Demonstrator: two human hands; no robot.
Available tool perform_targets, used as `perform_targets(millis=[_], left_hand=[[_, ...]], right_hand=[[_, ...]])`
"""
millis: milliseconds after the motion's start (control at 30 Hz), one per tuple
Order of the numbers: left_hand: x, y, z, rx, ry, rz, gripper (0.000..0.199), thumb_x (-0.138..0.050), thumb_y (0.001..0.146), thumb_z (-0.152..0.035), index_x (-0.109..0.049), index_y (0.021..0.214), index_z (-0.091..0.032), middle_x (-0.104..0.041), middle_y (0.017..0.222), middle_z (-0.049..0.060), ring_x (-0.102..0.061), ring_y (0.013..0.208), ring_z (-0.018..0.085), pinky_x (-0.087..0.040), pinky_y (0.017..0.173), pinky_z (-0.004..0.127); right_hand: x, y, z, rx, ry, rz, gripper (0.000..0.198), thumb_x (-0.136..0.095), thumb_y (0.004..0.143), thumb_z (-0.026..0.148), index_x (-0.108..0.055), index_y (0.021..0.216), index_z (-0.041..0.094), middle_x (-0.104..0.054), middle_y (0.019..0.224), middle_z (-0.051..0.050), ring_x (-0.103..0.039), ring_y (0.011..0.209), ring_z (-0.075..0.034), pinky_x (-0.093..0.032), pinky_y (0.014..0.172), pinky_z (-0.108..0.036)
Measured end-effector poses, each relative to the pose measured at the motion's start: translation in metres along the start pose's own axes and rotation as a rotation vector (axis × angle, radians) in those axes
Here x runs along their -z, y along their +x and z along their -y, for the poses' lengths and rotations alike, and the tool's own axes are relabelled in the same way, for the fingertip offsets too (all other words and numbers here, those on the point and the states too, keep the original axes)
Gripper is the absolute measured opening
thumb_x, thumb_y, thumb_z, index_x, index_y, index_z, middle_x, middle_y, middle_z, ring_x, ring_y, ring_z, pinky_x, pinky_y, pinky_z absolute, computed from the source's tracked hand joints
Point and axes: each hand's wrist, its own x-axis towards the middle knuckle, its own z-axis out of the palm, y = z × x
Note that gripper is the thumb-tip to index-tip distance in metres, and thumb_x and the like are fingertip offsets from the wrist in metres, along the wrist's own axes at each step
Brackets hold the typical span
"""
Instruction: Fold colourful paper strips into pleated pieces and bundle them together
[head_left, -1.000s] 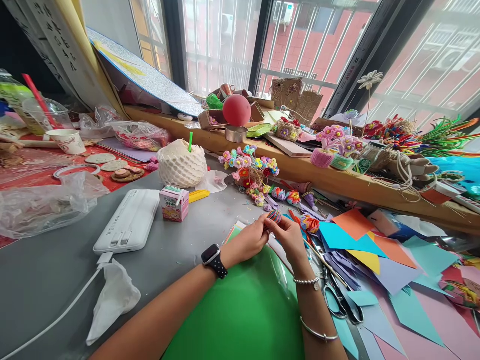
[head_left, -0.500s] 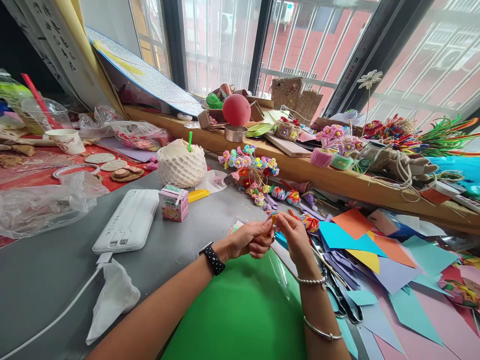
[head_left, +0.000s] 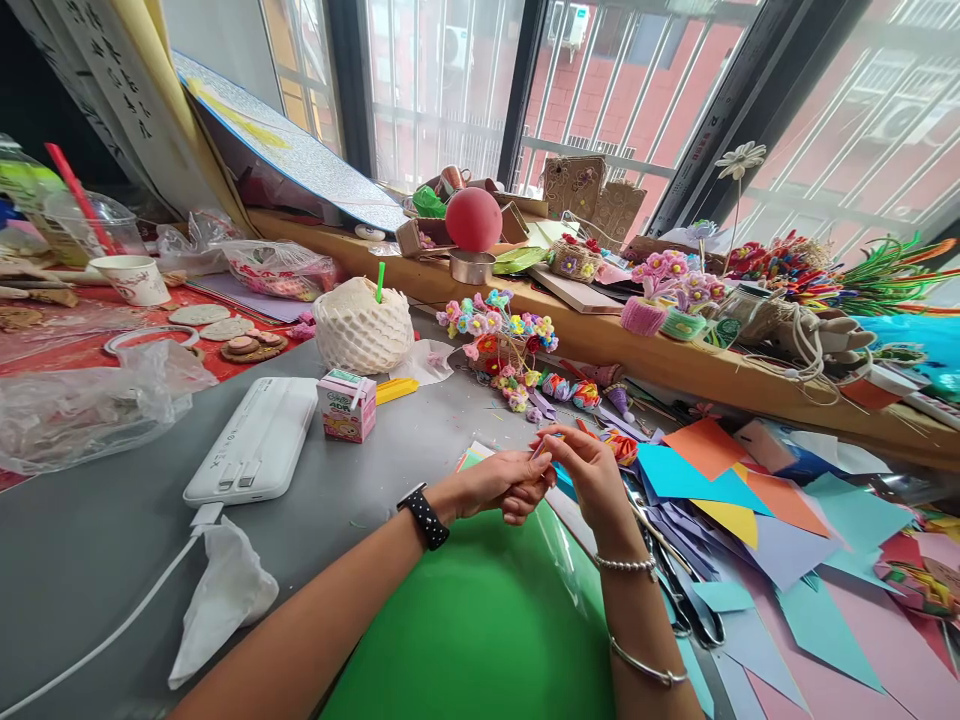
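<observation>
The left hand and right hand meet fingertip to fingertip above the green sheet, both pinching a small folded paper piece that is mostly hidden between the fingers. A black smartwatch sits on the left wrist. Scissors lie just right of the right forearm among coloured paper triangles. A white power bank lies well to the left.

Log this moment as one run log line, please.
left hand: pinching small paper piece | right hand: pinching same piece | under hands: green sheet | beside: scissors
</observation>
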Motion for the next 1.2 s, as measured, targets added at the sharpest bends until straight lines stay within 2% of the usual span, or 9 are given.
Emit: perform_targets(millis=[133, 233, 367, 433, 567, 767, 900, 1067, 1200], left_hand=[[0.000, 0.002, -0.002, -0.045, 0.114, -0.059, 0.027, -0.040, 0.076, -0.043, -0.039, 0.073, -0.016, -0.032, 0.051, -0.007, -0.030, 0.038, 0.003, -0.027, 0.038, 0.016], [0.002, 0.006, 0.000, -0.112, 0.329, -0.231, 0.031, -0.036, 0.076, -0.046, -0.041, 0.072, -0.015, -0.040, 0.055, -0.004, -0.038, 0.042, 0.006, -0.030, 0.040, 0.018], [0.006, 0.011, 0.008, -0.210, 0.596, -0.461, 0.038, -0.027, 0.077, -0.049, -0.044, 0.068, -0.015, -0.035, 0.050, -0.005, -0.032, 0.040, 0.005, -0.026, 0.039, 0.019], [0.007, 0.011, 0.010, -0.238, 0.684, -0.484, 0.039, -0.025, 0.079, -0.047, -0.043, 0.064, -0.015, -0.035, 0.051, -0.005, -0.031, 0.042, 0.005, -0.025, 0.041, 0.019], [0.007, 0.008, 0.007, -0.231, 0.828, -0.404, 0.036, -0.027, 0.079, -0.042, -0.044, 0.062, -0.015, -0.040, 0.055, -0.003, -0.035, 0.048, 0.006, -0.027, 0.046, 0.019], [0.007, 0.007, 0.005, -0.088, 0.590, -0.220, 0.039, -0.027, 0.077, -0.049, -0.041, 0.065, -0.015, -0.029, 0.049, -0.006, -0.023, 0.039, 0.004, -0.018, 0.036, 0.018], [0.009, 0.008, 0.003, -0.006, 0.499, -0.240, 0.043, -0.030, 0.073, -0.054, -0.044, 0.068, -0.014, -0.040, 0.051, -0.004, -0.030, 0.036, 0.003, -0.021, 0.032, 0.017], [0.010, 0.007, -0.001, -0.139, 0.329, -0.372, 0.035, -0.045, 0.072, -0.043, -0.046, 0.093, -0.015, -0.055, 0.072, 0.003, -0.053, 0.052, 0.009, -0.038, 0.041, 0.017], [0.008, 0.006, -0.001, -0.228, 0.267, -0.386, 0.040, -0.050, 0.071, -0.037, -0.046, 0.104, -0.015, -0.057, 0.089, 0.008, -0.058, 0.069, 0.015, -0.047, 0.059, 0.026]], right_hand=[[0.001, 0.003, -0.005, -0.002, 0.030, -0.072, 0.017, -0.057, 0.067, 0.029, -0.060, 0.077, 0.016, -0.059, 0.071, -0.003, -0.052, 0.064, -0.014, -0.040, 0.056, -0.023], [0.002, 0.005, -0.007, 0.029, 0.016, -0.131, 0.017, -0.057, 0.068, 0.029, -0.060, 0.078, 0.017, -0.059, 0.072, -0.002, -0.052, 0.065, -0.013, -0.040, 0.060, -0.024], [0.004, 0.006, -0.007, 0.041, -0.104, -0.171, 0.017, -0.057, 0.067, 0.030, -0.060, 0.078, 0.017, -0.059, 0.069, -0.001, -0.050, 0.063, -0.012, -0.039, 0.058, -0.022], [0.005, 0.005, -0.007, 0.039, -0.160, -0.156, 0.018, -0.055, 0.068, 0.033, -0.059, 0.078, 0.017, -0.058, 0.069, -0.001, -0.050, 0.062, -0.012, -0.039, 0.056, -0.021], [0.006, 0.004, -0.005, 0.053, -0.305, -0.074, 0.025, -0.046, 0.074, 0.038, -0.058, 0.081, 0.017, -0.057, 0.066, -0.001, -0.051, 0.059, -0.013, -0.038, 0.053, -0.022], [0.002, 0.003, -0.004, 0.138, -0.507, -0.118, 0.027, -0.052, 0.070, 0.038, -0.054, 0.058, 0.015, -0.052, 0.054, 0.001, -0.046, 0.052, -0.011, -0.035, 0.050, -0.021], [0.001, 0.004, -0.009, 0.118, -0.505, -0.209, 0.032, -0.051, 0.070, 0.038, -0.044, 0.050, 0.015, -0.040, 0.046, 0.004, -0.035, 0.044, -0.008, -0.028, 0.043, -0.019], [0.008, 0.007, -0.020, 0.060, -0.447, -0.353, 0.032, -0.051, 0.070, 0.039, -0.041, 0.050, 0.016, -0.035, 0.047, 0.005, -0.031, 0.045, -0.007, -0.026, 0.043, -0.019], [0.011, 0.008, -0.025, -0.038, -0.227, -0.455, 0.033, -0.054, 0.066, 0.041, -0.041, 0.050, 0.016, -0.034, 0.046, 0.006, -0.030, 0.042, -0.006, -0.024, 0.039, -0.019]])
